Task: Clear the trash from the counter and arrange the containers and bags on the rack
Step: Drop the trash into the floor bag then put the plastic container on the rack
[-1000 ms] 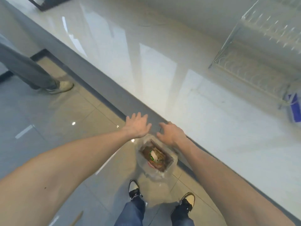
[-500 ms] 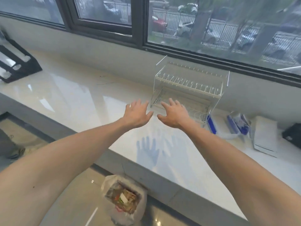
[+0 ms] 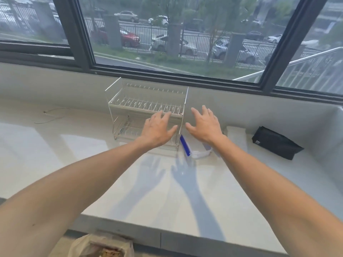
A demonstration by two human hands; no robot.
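A two-tier wire rack [image 3: 141, 106] stands empty on the white counter [image 3: 130, 182] against the window wall. My left hand [image 3: 157, 129] hovers open in front of the rack's right end. My right hand [image 3: 205, 125] hovers open just right of the rack, above a clear container with a blue lid clip [image 3: 194, 152] that it partly hides. A white flat box [image 3: 237, 136] and a black pouch [image 3: 276, 142] lie further right. A trash bag [image 3: 100, 247] with rubbish in it sits on the floor below the counter edge.
A thin wire [image 3: 50, 115] lies on the counter at the left. A dark-framed window runs behind the rack. The counter's front edge crosses the bottom of the view.
The view has risen from the trash bag on the floor to the counter. Both open hands have moved forward and right, toward the rack and the container.
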